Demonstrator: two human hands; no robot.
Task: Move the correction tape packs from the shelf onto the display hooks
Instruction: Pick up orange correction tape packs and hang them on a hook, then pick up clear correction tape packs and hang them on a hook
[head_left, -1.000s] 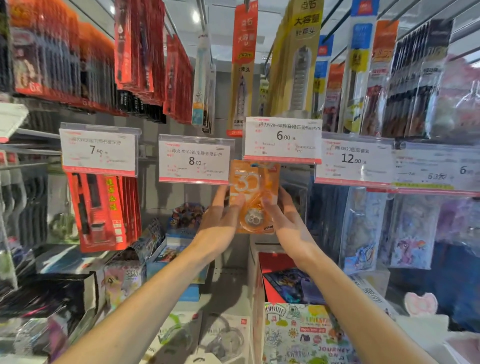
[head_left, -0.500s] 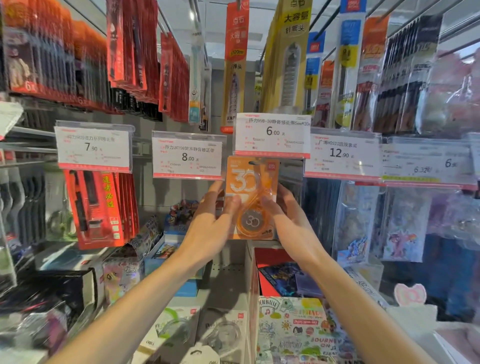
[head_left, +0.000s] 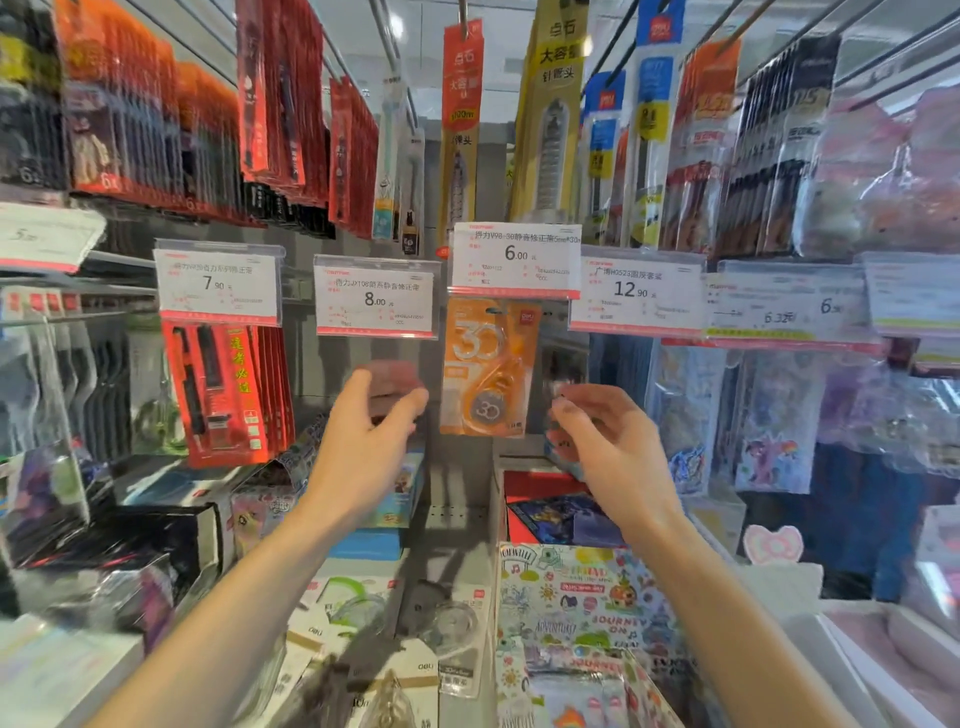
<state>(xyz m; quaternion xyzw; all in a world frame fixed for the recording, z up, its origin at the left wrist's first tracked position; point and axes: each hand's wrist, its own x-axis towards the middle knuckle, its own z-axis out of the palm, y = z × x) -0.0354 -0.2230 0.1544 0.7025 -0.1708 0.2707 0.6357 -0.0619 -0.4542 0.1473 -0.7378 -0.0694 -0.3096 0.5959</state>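
Orange pack (head_left: 488, 366) hanging under 6.00 tag (head_left: 516, 258); left hand (head_left: 363, 441), right hand (head_left: 608, 447) flanking it, loosely open, empty. Judging next: grabbing shelf packs (head_left: 447, 639) below it.

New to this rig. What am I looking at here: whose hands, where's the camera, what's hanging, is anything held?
There is one view only, from a wide-angle camera worn on a person's head, looking forward and down at a shop display. No robot: the left hand and right hand are bare and both empty. Between them an orange correction tape pack hangs under the 6.00 price tag, touched by neither hand. Below, more correction tape packs lie on the shelf, blurred by motion.
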